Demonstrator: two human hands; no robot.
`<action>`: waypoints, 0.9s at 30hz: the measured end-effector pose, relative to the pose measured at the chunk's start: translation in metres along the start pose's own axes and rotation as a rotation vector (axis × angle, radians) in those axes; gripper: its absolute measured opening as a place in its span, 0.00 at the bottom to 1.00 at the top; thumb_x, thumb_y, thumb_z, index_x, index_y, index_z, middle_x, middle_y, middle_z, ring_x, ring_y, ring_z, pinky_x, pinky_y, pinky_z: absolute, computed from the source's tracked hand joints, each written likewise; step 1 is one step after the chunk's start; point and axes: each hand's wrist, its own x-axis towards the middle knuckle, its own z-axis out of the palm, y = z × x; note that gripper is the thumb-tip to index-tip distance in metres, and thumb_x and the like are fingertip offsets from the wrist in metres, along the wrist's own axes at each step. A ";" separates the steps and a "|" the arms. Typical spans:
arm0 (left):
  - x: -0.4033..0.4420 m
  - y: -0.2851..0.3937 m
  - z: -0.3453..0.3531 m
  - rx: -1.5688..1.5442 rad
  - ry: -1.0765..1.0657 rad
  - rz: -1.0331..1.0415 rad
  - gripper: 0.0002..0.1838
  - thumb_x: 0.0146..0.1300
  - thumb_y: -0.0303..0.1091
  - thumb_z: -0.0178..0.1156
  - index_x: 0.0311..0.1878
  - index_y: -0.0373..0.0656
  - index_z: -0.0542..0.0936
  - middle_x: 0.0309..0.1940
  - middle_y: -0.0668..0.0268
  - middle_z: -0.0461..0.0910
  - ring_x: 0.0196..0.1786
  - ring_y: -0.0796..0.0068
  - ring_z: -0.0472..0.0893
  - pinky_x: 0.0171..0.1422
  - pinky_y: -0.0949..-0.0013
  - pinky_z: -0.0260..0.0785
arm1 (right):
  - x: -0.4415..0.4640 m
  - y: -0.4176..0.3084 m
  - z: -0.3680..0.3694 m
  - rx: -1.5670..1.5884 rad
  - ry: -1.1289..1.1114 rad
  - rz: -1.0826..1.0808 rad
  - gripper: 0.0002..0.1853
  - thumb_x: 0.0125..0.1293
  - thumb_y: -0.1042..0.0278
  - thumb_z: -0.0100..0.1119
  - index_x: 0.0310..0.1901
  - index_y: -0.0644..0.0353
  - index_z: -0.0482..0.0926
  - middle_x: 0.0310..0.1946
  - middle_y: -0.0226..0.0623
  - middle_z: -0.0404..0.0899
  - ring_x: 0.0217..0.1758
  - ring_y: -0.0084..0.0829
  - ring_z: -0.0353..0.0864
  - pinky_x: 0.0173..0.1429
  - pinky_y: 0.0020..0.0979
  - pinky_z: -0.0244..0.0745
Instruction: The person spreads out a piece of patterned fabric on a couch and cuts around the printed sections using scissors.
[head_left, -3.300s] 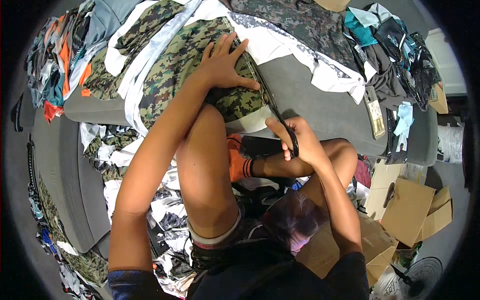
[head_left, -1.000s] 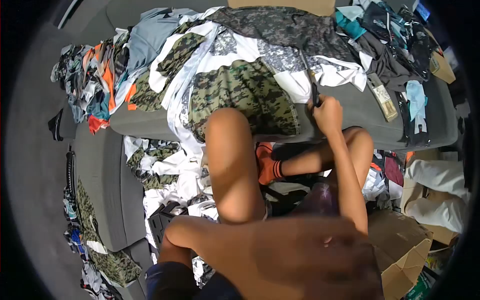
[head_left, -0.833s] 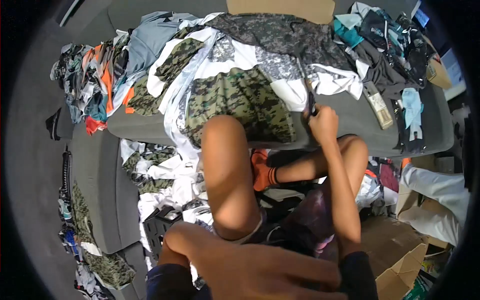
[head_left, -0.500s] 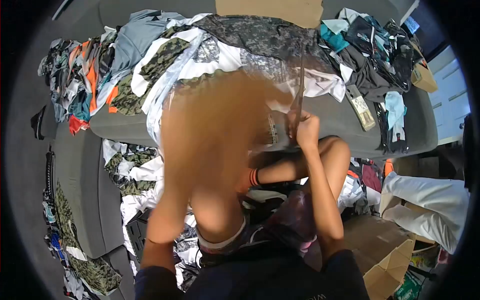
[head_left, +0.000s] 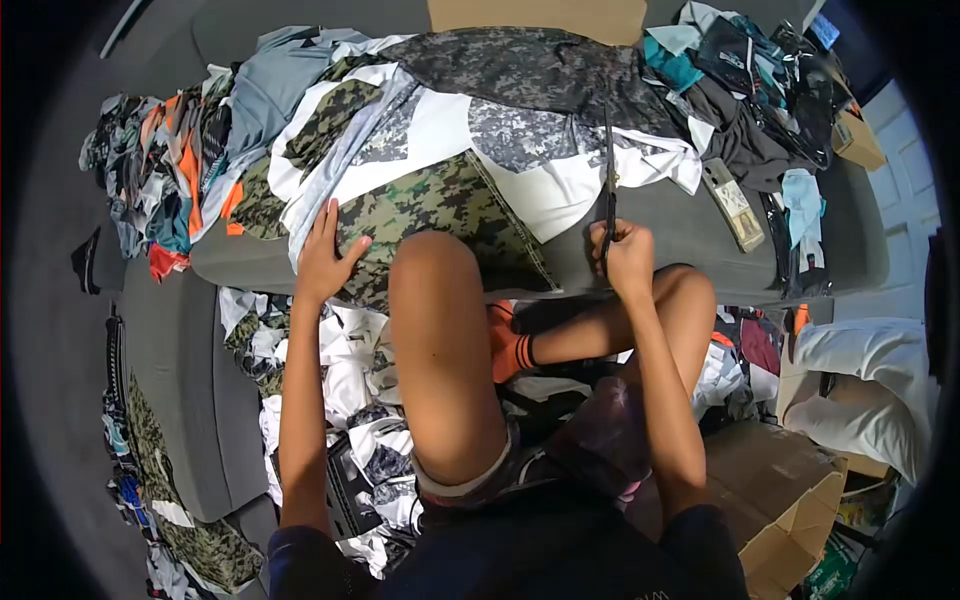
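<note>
My left hand [head_left: 326,262] lies with fingers spread on the left edge of a green camouflage fabric piece [head_left: 420,205]. That piece rests on the grey sofa seat, partly behind my raised knee. My right hand [head_left: 628,258] is closed around the handles of dark scissors [head_left: 611,165], whose long blades point away from me and look closed. The blades lie over white fabric [head_left: 655,160] and reach the dark grey camouflage fabric [head_left: 520,65]. Grey-and-white camouflage fabric [head_left: 525,135] sits between the green piece and the dark one.
A heap of mixed scraps [head_left: 165,170] lies at the left of the sofa [head_left: 235,262]. To the right are a pale narrow box [head_left: 735,205] and black plastic packaging [head_left: 800,115]. An opened cardboard box [head_left: 770,490] stands at lower right, near another person's light trousers [head_left: 865,350].
A brown blur that covered the middle is gone, so my bent knee and the green camouflage piece show. My left hand now lies flat on the fabric. The scissors stay in my right hand.
</note>
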 end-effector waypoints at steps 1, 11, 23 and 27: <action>-0.006 0.000 -0.001 0.023 -0.002 -0.012 0.40 0.64 0.49 0.59 0.72 0.37 0.58 0.72 0.52 0.59 0.71 0.55 0.63 0.71 0.63 0.57 | -0.004 0.000 0.000 -0.034 -0.010 -0.006 0.10 0.58 0.67 0.60 0.25 0.63 0.81 0.12 0.32 0.72 0.12 0.23 0.67 0.19 0.25 0.63; 0.017 0.105 -0.032 -0.360 -0.073 0.173 0.16 0.63 0.29 0.57 0.54 0.38 0.78 0.61 0.59 0.71 0.61 0.56 0.72 0.65 0.63 0.63 | -0.100 0.025 -0.041 0.176 -0.560 -0.049 0.13 0.65 0.62 0.61 0.25 0.58 0.75 0.15 0.25 0.71 0.17 0.16 0.66 0.23 0.18 0.59; 0.102 0.191 0.052 -0.031 -0.482 0.727 0.30 0.56 0.19 0.47 0.64 0.49 0.73 0.69 0.65 0.66 0.69 0.57 0.65 0.74 0.58 0.57 | -0.125 0.054 -0.042 -0.009 -0.720 0.149 0.13 0.64 0.61 0.61 0.27 0.57 0.72 0.18 0.24 0.68 0.20 0.16 0.66 0.27 0.18 0.63; 0.134 0.199 0.092 -0.403 -0.512 0.731 0.29 0.56 0.19 0.47 0.63 0.48 0.74 0.66 0.62 0.69 0.66 0.56 0.68 0.72 0.61 0.60 | -0.117 0.057 -0.029 -0.038 -0.703 0.067 0.12 0.64 0.64 0.61 0.26 0.57 0.72 0.18 0.24 0.68 0.20 0.16 0.66 0.26 0.18 0.61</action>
